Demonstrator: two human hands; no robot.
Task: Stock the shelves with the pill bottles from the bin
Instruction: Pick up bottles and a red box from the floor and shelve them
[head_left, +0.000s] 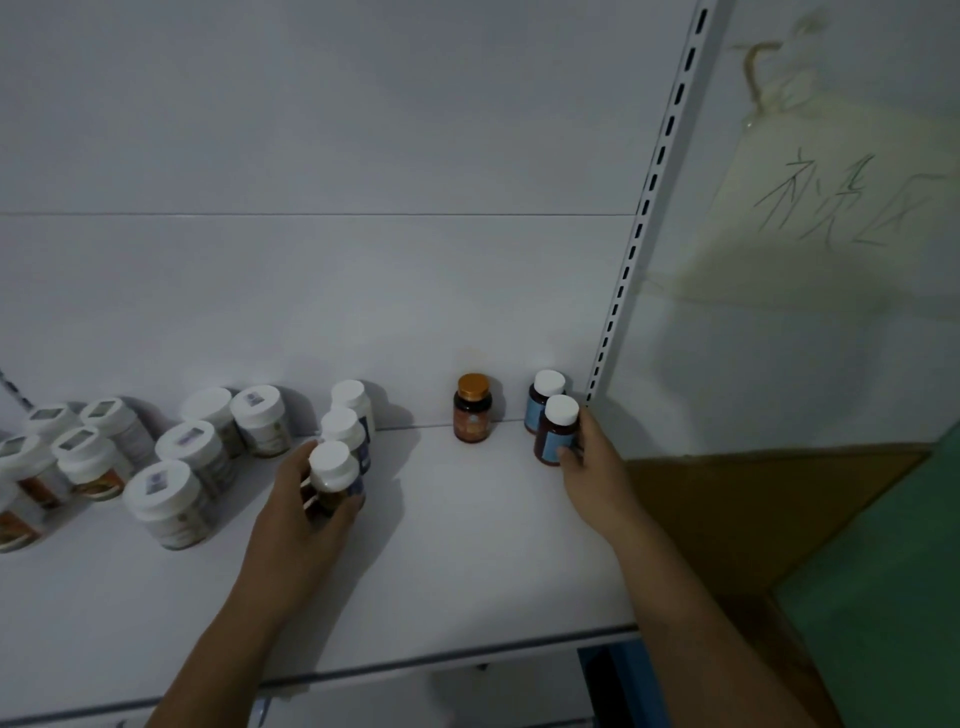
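Left hand (297, 506) is gripping white-capped bottle (335, 474), label unreadable; right hand (593, 465) is grasping blue-labelled bottle (555, 431); leftmost jars (18, 512) are running off-frame.

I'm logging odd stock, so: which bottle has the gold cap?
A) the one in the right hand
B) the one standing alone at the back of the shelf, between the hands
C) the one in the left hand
B: the gold-capped bottle stands alone by the back wall, untouched; the dark bottle in the left hand and the brown bottle in the right hand have white caps.
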